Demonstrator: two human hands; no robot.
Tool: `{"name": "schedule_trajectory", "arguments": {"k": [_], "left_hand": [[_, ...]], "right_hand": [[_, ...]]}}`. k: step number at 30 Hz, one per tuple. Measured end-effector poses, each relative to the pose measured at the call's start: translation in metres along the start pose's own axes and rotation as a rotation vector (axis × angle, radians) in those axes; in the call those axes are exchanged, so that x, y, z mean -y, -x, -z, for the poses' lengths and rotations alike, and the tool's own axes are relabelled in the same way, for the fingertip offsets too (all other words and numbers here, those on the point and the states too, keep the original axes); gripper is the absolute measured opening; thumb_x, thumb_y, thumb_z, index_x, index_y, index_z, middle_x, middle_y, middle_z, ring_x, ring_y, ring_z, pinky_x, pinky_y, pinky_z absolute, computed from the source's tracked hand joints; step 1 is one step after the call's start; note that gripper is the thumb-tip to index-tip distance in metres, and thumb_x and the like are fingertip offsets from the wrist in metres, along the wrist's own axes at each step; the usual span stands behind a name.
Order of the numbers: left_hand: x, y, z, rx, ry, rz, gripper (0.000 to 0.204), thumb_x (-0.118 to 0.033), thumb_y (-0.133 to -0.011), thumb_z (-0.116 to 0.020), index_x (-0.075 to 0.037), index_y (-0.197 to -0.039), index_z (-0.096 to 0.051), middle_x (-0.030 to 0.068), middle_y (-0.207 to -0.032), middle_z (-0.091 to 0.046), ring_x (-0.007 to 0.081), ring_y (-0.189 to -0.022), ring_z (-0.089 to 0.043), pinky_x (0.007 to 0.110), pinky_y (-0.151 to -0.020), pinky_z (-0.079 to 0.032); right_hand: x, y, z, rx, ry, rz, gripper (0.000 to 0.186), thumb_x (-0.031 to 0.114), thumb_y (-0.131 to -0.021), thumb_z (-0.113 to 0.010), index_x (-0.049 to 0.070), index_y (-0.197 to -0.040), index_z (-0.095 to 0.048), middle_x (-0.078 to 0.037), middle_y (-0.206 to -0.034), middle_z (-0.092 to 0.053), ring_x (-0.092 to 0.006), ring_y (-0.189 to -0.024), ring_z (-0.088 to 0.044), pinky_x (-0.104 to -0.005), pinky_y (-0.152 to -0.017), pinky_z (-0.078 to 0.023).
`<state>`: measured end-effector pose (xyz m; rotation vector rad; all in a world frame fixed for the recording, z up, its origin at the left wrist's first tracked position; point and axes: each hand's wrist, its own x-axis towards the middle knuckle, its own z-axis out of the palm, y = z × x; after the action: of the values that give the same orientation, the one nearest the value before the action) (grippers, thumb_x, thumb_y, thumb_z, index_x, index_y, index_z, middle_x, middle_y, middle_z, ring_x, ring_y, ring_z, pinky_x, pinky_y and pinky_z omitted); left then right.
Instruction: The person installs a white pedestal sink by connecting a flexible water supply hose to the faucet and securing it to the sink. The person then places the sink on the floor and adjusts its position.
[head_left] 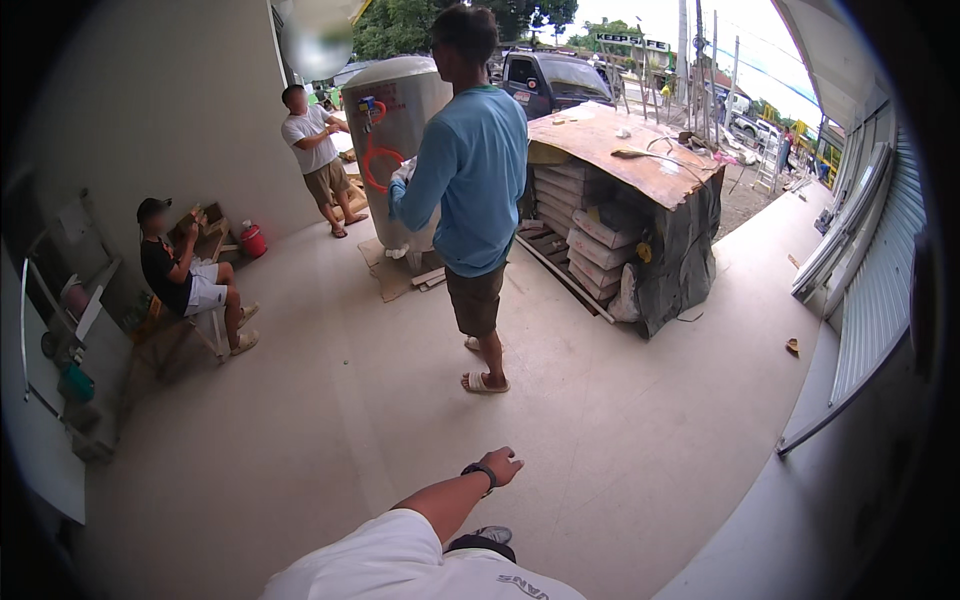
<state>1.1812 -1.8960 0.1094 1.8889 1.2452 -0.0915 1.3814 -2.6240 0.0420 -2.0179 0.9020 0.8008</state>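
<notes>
The dark wristband point(480, 478) sits on the wrist of the left hand point(503, 466), above the bare floor point(600, 430). That hand's fingers are apart, loosely bent and gripping nothing visible. The right hand is out of view; its state cannot be told. Judged from this, no handling is under way; completed or outstanding work cannot be determined. Ahead stands a co-worker point(475, 180); beyond, stacked sacks point(600, 240) lie beneath a sheet point(600, 125), beside an upright tank point(412, 120).

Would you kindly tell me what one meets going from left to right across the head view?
Green object, red container, silver tank, left hand, stacked sacks, small brown object, corrugated shutter.
</notes>
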Motion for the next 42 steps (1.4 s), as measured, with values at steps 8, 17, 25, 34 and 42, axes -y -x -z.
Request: {"name": "schedule_trajectory", "arguments": {"k": [8, 17, 25, 34, 42], "left_hand": [[0.261, 0.319, -0.022, 0.055, -0.21, 0.855, 0.065, -0.052, -0.091, -0.062, -0.001, -0.132, -0.067, 0.025, -0.139, -0.062, 0.0402, -0.131, -0.059, 0.05, -0.11, -0.047], [0.338, 0.361, -0.042, -0.057, 0.024, 0.849, 0.067, -0.055, -0.095, -0.061, -0.002, -0.136, -0.064, 0.0225, -0.136, -0.065, 0.0376, -0.127, -0.062, 0.046, -0.11, -0.047], [0.363, 0.281, 0.062, -0.346, 0.364, 0.634, 0.067, -0.054, -0.093, -0.068, -0.003, -0.135, -0.063, 0.0194, -0.132, -0.068, 0.033, -0.125, -0.064, 0.041, -0.109, -0.048], [0.517, 0.304, 0.085, -0.211, 0.241, 0.855, 0.056, -0.048, -0.099, -0.059, 0.001, -0.124, -0.07, 0.02, -0.131, -0.069, 0.0352, -0.125, -0.064, 0.041, -0.109, -0.048], [0.539, 0.307, -0.005, -0.238, 0.668, 0.944, 0.049, -0.039, -0.097, -0.061, 0.004, -0.118, -0.07, 0.02, -0.108, -0.073, 0.0334, -0.099, -0.067, 0.052, -0.085, -0.053]], "right_hand": [[0.062, -0.067, 0.015, 0.135, -0.088, 0.431, 0.027, 0.033, -0.098, -0.066, 0.007, -0.105, -0.066, -0.01, -0.084, -0.064, -0.0255, -0.071, -0.066, -0.0374, -0.05, -0.05], [0.056, 0.013, -0.169, 0.499, 0.606, 0.215, 0.029, 0.033, -0.095, -0.07, 0.006, -0.106, -0.067, -0.01, -0.083, -0.066, -0.0247, -0.066, -0.067, -0.0378, -0.05, -0.051], [0.092, 0.09, -0.282, 0.512, 0.71, 0.365, 0.03, 0.033, -0.095, -0.07, 0.005, -0.106, -0.067, -0.01, -0.084, -0.066, -0.0246, -0.064, -0.067, -0.0382, -0.049, -0.051], [0.14, 0.191, -0.373, 0.55, 0.739, 0.667, 0.038, 0.029, -0.092, -0.073, 0.002, -0.119, -0.068, -0.009, -0.085, -0.068, -0.0211, -0.063, -0.067, -0.0338, -0.046, -0.05], [0.092, 0.137, -0.306, 0.487, 0.841, 0.618, 0.025, 0.031, -0.095, -0.07, 0.007, -0.1, -0.07, -0.009, -0.077, -0.067, -0.025, -0.063, -0.064, -0.0406, -0.052, -0.051]]}}
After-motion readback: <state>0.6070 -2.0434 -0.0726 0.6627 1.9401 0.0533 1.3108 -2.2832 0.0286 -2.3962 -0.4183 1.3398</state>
